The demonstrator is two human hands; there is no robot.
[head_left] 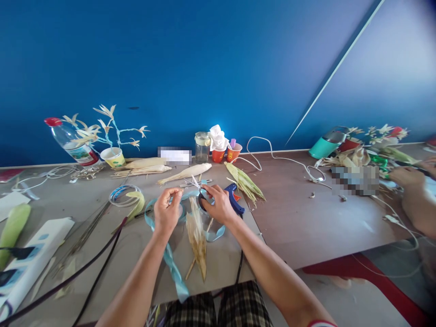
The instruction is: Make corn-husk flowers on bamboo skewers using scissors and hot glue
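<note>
Right hand (219,205) grips scissors (200,198); left hand (166,211) pinched, on what I can't tell. One yellow cup (114,158) holds pale flowers (108,111); of two red cups (218,156), one holds white petals (218,138).

Red-capped bottle (82,153), teal flask (322,145), white power strip (41,247)

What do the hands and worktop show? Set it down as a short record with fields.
Left hand: thumb and fingers together; anything pinched is too small to tell
Right hand: holds scissors, blades toward the wall
Between the forearms: light-blue ribbon, dry husk
Beside the right hand: blue glue gun
Far left: tilted bottle, white power strip
Along the wall: yellow cup of pale flowers, glass jar
Far right: a co-worker's hand
</note>
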